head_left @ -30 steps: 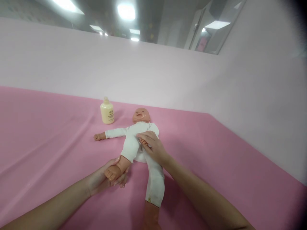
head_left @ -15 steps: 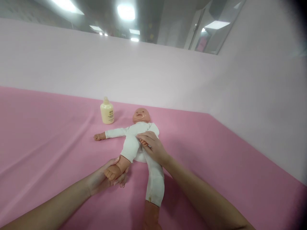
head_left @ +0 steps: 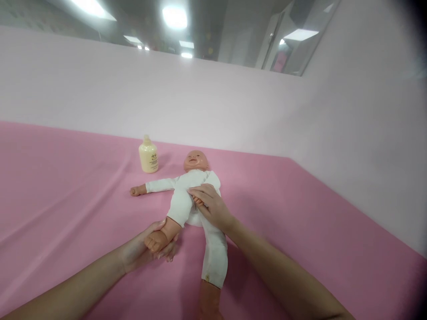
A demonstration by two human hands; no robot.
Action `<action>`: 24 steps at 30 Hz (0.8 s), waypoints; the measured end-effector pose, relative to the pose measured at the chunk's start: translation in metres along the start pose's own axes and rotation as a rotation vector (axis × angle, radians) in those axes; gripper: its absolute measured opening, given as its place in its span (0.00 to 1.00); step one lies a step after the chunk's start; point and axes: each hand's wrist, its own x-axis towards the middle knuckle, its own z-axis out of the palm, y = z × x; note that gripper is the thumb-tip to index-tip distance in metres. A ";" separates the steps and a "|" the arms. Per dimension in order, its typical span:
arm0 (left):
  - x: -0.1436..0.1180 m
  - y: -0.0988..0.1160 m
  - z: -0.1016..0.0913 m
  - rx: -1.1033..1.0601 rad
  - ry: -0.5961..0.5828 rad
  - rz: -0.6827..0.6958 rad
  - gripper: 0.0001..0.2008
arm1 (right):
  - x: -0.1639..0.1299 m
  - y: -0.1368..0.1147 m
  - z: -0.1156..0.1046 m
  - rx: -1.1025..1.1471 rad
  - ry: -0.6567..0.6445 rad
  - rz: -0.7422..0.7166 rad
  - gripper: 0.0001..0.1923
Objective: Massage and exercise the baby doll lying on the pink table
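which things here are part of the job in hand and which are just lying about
In hand:
- doll, its lower leg held in the left hand, the right hand around its small hand

Around it:
- bottle, upright, touched by neither hand; whether it belongs I can't tell
- pink cover, under the doll

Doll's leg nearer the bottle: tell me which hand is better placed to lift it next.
Likely the left hand: it cups that leg from beneath, while the right hand is wrapped over the doll's hand.
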 end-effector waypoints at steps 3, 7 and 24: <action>0.000 -0.001 0.000 -0.007 -0.002 0.001 0.29 | 0.000 0.000 0.000 0.004 0.003 -0.001 0.17; 0.002 -0.002 -0.002 -0.010 -0.014 0.013 0.29 | 0.001 0.000 -0.002 0.019 -0.018 0.023 0.16; -0.023 0.004 -0.007 0.306 -0.402 -0.307 0.25 | 0.002 0.102 -0.063 0.683 1.145 0.767 0.13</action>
